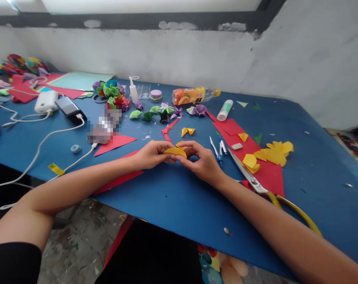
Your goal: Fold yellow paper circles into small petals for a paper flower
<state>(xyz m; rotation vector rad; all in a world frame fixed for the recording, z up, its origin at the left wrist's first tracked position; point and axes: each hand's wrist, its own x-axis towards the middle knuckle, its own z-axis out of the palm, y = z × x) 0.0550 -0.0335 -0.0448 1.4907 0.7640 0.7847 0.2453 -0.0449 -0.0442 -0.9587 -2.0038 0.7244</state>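
Observation:
Between my two hands, above the blue table (179, 201), is a piece of yellow paper (175, 151) with a curved edge, partly folded. My left hand (153, 154) pinches its left side, and my right hand (201, 159) grips its right side; the fingers hide part of it. Just beyond lies a small folded yellow paper piece (187, 131). To the right of my right hand are a compass (217, 150) and scissors (256, 183) with yellow handles, lying open. Cut yellow paper shapes (275, 154) rest on red paper (270, 177).
Behind my hands lie green and purple folded papers (163, 112), an orange drink bottle (193, 96) on its side, a glue stick (225, 110) and a white squeeze bottle (133, 92). On the left, white cables (38, 154) run by a phone (69, 107) and a white charger (45, 101).

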